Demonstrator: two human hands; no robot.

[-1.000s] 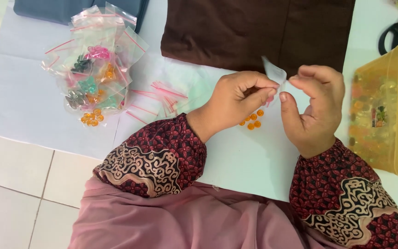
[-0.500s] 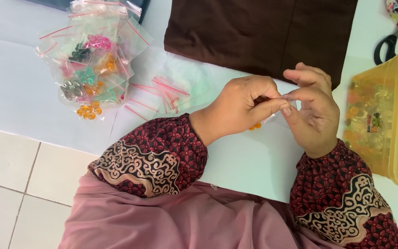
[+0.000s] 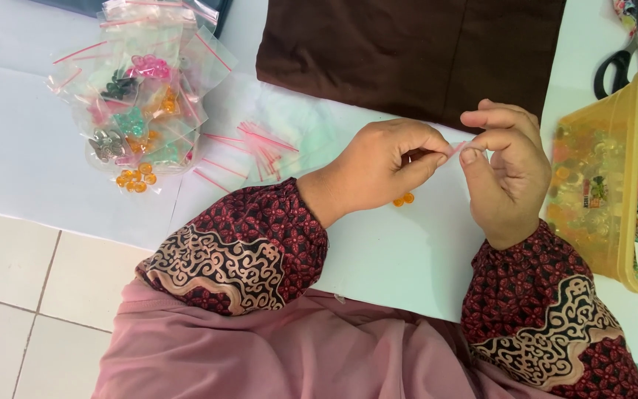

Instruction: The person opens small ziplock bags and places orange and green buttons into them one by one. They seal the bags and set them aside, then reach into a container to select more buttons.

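Change since earlier frame: both hands had drawn closer together, and most of the orange beads once visible under them were now covered.
Head view, left hand (image 3: 382, 166): fingers curled, thumb and forefinger pinched on the small clear bag (image 3: 458, 149).
Head view, right hand (image 3: 507, 174): fingers bent, thumb and forefinger pinched on the same bag's pink-striped edge.
Small clear bag: held between both hands, just above the white table (image 3: 31, 148); mostly hidden by fingers.
Orange beads (image 3: 404, 199): two lay on the table below the left hand.
Filled bag pile (image 3: 138, 96): far left, well apart.
Empty bags (image 3: 260, 144): loose beside the pile.
Brown cloth (image 3: 415, 52): beyond the hands.
Yellow tub (image 3: 614, 185): right, holding mixed beads.
Scissors (image 3: 622, 59): behind the tub.
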